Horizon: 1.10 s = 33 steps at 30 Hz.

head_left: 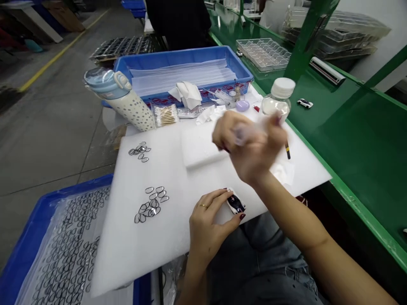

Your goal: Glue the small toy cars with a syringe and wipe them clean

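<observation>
At the near edge of the counter [173,241], the left hand [211,220] pinches a toy car [236,204], apparently unfinished; the right hand [249,142] curls around a blurred pale object [243,133]; oval pieces [154,204] lie loose.

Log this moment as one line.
left hand: holds toy car on white board | right hand: raised, blurred, contents unclear | nearby: black loops, white-capped bottle

The right grip [251,146] is blurred; the board [171,165] is brightly lit.
</observation>
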### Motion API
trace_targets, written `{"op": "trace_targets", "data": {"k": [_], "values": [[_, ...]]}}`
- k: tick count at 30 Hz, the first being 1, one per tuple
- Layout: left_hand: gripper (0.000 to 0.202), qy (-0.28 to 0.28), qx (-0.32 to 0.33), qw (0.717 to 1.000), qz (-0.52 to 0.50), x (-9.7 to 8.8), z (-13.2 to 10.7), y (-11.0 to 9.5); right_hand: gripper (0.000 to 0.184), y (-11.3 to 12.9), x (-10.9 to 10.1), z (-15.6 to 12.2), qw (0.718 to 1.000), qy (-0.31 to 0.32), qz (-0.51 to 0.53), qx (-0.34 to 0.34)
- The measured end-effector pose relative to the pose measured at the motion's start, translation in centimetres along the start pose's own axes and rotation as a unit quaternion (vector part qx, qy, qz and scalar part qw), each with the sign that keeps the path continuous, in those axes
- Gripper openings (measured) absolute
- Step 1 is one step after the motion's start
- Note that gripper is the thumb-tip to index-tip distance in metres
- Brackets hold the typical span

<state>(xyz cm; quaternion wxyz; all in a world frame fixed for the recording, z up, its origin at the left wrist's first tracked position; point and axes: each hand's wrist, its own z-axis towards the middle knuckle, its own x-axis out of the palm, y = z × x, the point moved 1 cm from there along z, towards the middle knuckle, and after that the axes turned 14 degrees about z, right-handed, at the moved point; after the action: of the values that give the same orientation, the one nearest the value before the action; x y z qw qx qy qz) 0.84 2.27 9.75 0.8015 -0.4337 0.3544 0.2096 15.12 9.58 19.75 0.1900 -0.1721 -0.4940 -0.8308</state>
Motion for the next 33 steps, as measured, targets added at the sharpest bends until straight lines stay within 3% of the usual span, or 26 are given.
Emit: {"op": "trace_targets", "data": {"k": [3,5,8,10,12,15,17,19,21,24,28,30,33], "values": [[0.037,0.005,0.019,1.0,0.019,0.0,-0.1,0.1,0.047,-4.0,-1.6,2.7,0.993,-0.004,-0.098,0.069],[0.038,0.003,0.017,0.999,0.034,0.1,-0.1,0.2,0.036,-5.0,-2.3,2.5,0.986,0.003,-0.143,0.086],[0.036,-0.009,0.015,0.998,0.054,0.4,-0.2,0.2,0.026,-2.9,-2.9,0.0,0.978,-0.019,-0.207,-0.031],[0.036,-0.01,0.013,0.998,0.062,0.6,-0.2,0.2,0.019,-0.4,-4.0,-2.0,0.948,-0.071,-0.299,-0.088],[0.036,-0.003,0.005,0.998,0.061,0.7,-0.1,0.1,0.019,1.5,-5.7,-3.5,0.888,-0.126,-0.44,-0.042],[0.036,0.0,-0.011,0.999,0.049,0.6,0.1,-0.1,0.022,2.3,-8.6,-4.4,0.731,-0.14,-0.657,0.119],[0.038,0.005,-0.025,0.999,0.038,0.5,0.1,-0.4,0.025,1.9,-9.6,-4.6,0.642,-0.115,-0.733,0.194],[0.043,0.016,-0.04,0.999,0.024,0.5,0.0,-0.7,0.025,1.4,-10.0,-4.5,0.607,-0.1,-0.757,0.221],[0.05,0.026,-0.05,0.998,0.009,0.4,0.0,-0.9,0.021,1.2,-10.1,-4.3,0.622,-0.1,-0.743,0.226],[0.055,0.012,-0.068,0.998,-0.005,0.0,0.2,-0.8,0.017,1.7,-10.8,-4.5,0.703,-0.122,-0.666,0.217],[0.022,-0.07,-0.124,0.988,0.067,-2.3,-0.2,1.4,0.015,2.5,-12.3,-6.1,0.8,-0.176,-0.535,0.206],[0.014,-0.129,-0.177,0.967,0.13,-4.0,-0.7,3.4,0.018,2.9,-12.7,-7.3,0.81,-0.184,-0.514,0.213],[0.015,-0.18,-0.253,0.923,0.226,-6.1,-1.8,6.6,0.033,3.5,-12.9,-9.0,0.779,-0.161,-0.563,0.226]]}}
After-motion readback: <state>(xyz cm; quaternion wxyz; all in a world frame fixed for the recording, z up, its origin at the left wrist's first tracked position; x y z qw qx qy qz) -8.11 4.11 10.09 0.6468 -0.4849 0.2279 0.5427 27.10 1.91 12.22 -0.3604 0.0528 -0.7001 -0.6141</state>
